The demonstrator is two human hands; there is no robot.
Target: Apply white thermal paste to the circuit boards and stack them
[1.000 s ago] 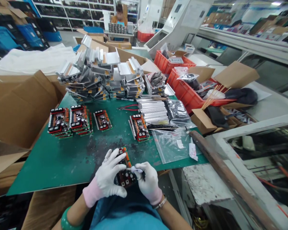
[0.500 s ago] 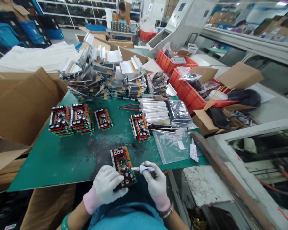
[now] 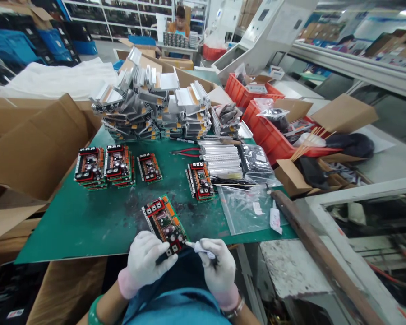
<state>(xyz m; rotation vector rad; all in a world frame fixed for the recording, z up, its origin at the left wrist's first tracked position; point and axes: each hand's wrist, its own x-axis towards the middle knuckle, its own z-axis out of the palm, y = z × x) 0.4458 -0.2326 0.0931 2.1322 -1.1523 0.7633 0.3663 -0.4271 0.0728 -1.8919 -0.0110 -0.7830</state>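
My left hand (image 3: 147, 259), in a white glove, grips the near left corner of a circuit board (image 3: 165, 223) at the front edge of the green table. The board carries black and orange parts and round capacitors, and lies turned at a slant. A small white glue tube (image 3: 203, 248) is pinched in my gloved right hand (image 3: 219, 268). Its thin nozzle points left and reaches the board's lower right side; whether it touches cannot be made out. Behind stand two stacks of circuit boards (image 3: 89, 164), a single board (image 3: 149, 167) and another board pile (image 3: 201, 180).
Red-handled pliers (image 3: 186, 152) and metal strips (image 3: 220, 159) lie mid-table, with heat sinks (image 3: 149, 99) piled behind. At right are a plastic bag (image 3: 243, 210), a second tube (image 3: 275, 219), a rusty bar (image 3: 311, 239) and red crates (image 3: 267, 128). A person (image 3: 178, 27) sits far back.
The held board has turned anticlockwise, its far end swinging left. My right hand and the tube have moved slightly down with its lower edge. The whole view has shifted a little.
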